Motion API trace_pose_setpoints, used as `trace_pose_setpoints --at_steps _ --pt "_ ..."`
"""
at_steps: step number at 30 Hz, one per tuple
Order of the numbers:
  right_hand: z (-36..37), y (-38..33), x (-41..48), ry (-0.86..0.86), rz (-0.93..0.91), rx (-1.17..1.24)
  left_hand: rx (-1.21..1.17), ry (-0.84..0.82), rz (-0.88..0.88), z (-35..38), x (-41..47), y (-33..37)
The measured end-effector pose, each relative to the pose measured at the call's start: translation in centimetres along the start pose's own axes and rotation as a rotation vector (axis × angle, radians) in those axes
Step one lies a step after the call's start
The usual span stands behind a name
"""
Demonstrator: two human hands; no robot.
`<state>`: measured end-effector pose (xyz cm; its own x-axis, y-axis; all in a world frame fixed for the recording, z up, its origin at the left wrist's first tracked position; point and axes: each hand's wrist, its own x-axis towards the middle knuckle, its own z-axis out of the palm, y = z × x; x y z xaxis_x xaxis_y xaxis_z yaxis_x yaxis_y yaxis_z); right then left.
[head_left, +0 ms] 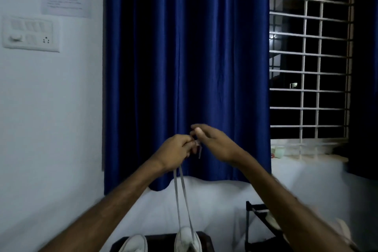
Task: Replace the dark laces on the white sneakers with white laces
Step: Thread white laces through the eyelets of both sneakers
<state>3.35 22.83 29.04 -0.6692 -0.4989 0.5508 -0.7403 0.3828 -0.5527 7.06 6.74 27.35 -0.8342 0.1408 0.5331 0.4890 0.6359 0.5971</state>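
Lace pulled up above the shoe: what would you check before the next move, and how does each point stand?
1. Both strands of the lace gripped by the left hand: ok.
2. Strands run taut down to the sneaker: ok.
3. Lace colour pale, not dark: ok.
4. Both tips level with each other: cannot tell, blurred.
5. A tip held by the right hand: cannot tell.
6. Lacing on the other sneaker: cannot tell, cut off by the frame edge.

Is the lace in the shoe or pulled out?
In. Two strands of the lace run taut from the left hand down into the sneaker; which eyelets cannot be told.
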Motion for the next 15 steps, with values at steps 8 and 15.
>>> trace_pose_setpoints --at_steps 8,15 --pt "0.8 0.5 -1.4 -0.445 0.277 0.291 0.061 -0.068 -0.010 -0.2 0.2 -1.5" --pt "3.3 0.3 -0.8 -0.171 0.065 1.301 -0.565 -0.013 -0.252 3.9 -1.0 -2.2"
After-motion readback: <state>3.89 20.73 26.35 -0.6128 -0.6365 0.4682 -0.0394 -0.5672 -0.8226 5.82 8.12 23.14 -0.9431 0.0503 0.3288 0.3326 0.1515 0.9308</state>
